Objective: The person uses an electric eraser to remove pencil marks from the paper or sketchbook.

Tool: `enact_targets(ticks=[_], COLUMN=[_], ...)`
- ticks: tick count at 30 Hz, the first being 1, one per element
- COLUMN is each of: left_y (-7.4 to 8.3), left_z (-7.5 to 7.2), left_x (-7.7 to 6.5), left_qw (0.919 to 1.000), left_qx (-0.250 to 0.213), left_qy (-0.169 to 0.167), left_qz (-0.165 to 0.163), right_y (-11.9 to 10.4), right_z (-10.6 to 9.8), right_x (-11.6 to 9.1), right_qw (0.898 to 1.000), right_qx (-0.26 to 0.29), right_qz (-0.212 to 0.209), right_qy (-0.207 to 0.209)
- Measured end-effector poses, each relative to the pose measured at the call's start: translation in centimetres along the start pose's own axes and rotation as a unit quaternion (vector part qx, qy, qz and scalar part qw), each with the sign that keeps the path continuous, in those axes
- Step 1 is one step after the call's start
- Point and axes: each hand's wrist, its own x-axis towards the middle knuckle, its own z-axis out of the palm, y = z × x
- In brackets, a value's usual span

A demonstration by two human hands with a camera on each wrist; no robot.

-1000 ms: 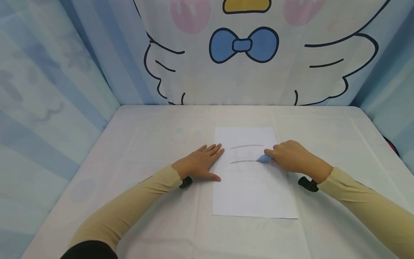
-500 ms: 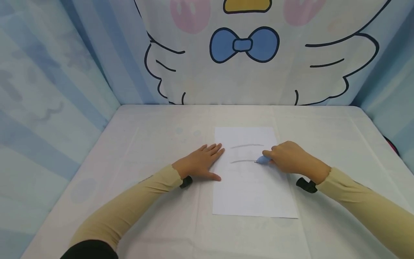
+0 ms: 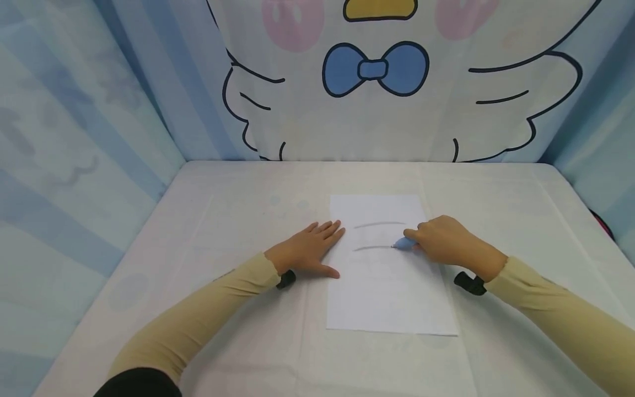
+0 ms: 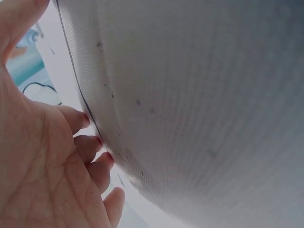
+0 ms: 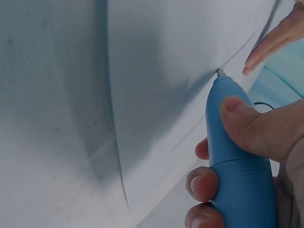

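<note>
A white sheet of paper [image 3: 387,298] lies on the table with two thin grey lines across it, an upper line [image 3: 379,223] and a lower line [image 3: 369,248]. My left hand [image 3: 308,248] rests flat with fingers spread, its fingertips and thumb on the paper's left edge. My right hand [image 3: 446,240] grips a thick blue electric eraser [image 5: 242,185], thumb along its upper body and fingers curled round the other side. Its narrow tip [image 5: 220,71] is at the right end of the lower line, which runs on from there toward my left hand.
A pale cloth [image 3: 238,342] covers the table. Behind stands a curtain [image 3: 374,121] printed with a cartoon figure and a blue bow tie; striped blue curtains [image 3: 74,193] close off the sides. Dark camera mounts [image 3: 470,283] sit at my wrists.
My right hand and the electric eraser have shifted very slightly left along the lower line. The left hand and the paper stay in place.
</note>
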Motion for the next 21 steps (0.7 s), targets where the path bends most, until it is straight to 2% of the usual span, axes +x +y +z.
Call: enact_targets(ticks=[21], left_y=[0.38], left_z=[-0.34], left_x=[-0.11], left_qw=[1.0000], left_qx=[-0.002], left_qy=[-0.004], left_qz=[0.001], right_y=[0.01], right_z=[0.08], right_x=[-0.07], right_qw=[1.000], right_qx=[-0.004], right_qz=[-0.007], right_qy=[0.005])
